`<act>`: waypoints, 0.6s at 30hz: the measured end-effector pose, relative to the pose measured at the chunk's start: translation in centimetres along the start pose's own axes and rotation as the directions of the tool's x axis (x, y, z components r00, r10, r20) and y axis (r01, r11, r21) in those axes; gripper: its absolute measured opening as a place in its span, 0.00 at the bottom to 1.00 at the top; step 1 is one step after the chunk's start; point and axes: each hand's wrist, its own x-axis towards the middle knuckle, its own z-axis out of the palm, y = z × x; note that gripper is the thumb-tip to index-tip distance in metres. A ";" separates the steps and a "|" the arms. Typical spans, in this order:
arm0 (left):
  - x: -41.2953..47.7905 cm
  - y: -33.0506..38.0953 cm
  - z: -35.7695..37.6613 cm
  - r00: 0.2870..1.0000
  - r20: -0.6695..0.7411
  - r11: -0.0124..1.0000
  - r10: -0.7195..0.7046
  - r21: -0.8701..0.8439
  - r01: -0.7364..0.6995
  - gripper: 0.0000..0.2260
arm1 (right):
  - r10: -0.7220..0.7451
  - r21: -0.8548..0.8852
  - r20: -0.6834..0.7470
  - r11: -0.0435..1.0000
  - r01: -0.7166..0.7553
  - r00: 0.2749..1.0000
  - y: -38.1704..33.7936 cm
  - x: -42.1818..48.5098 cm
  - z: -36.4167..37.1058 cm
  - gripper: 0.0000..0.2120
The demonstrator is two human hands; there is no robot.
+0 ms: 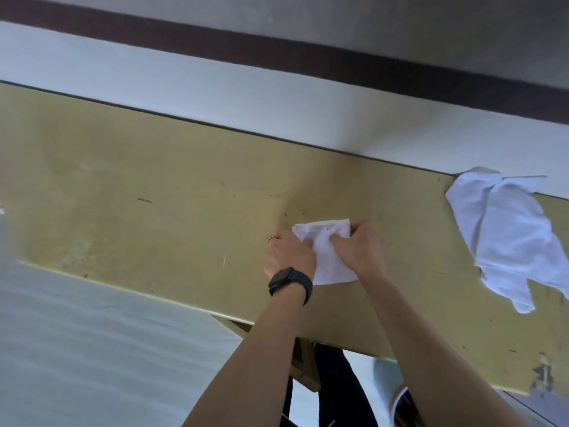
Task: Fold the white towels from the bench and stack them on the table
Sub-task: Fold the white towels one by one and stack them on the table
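Observation:
A small white towel (326, 251), folded into a narrow rectangle, lies on the yellow-green tabletop (154, 195) near its front edge. My left hand (291, 254), with a ring and a black watch on the wrist, grips the towel's left side. My right hand (358, 246) pinches its right side and upper corner. A second white towel (505, 232) lies crumpled and unfolded at the table's right end, partly hanging past the far edge.
Pale floor (77, 349) shows left of and below the table. A pale wall with a dark band (277, 60) runs behind it. Under the front edge are a wooden table leg (303, 359) and dark trousers.

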 end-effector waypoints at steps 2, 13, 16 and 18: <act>-0.3 0.2 0.5 1.000 -0.010 1.000 0.011 -0.004 -0.011 0.18 | -0.029 0.098 0.071 0.995 0.022 0.997 0.5 0.2 -0.5 0.10; -4.9 -3.6 -1.2 0.980 0.088 0.718 0.180 -0.692 -0.069 0.17 | -0.287 0.353 0.152 0.910 0.220 0.946 5.0 -2.5 -5.5 0.06; -9.6 -6.0 -5.4 0.972 -0.038 0.647 0.232 -0.740 -0.183 0.16 | -0.478 0.324 0.153 0.851 0.413 0.865 2.7 -7.3 -8.8 0.06; -13.3 -7.9 -8.9 0.955 -0.101 0.622 0.278 -0.739 -0.259 0.09 | -0.587 0.295 0.163 0.796 0.529 0.793 0.6 -11.0 -10.9 0.05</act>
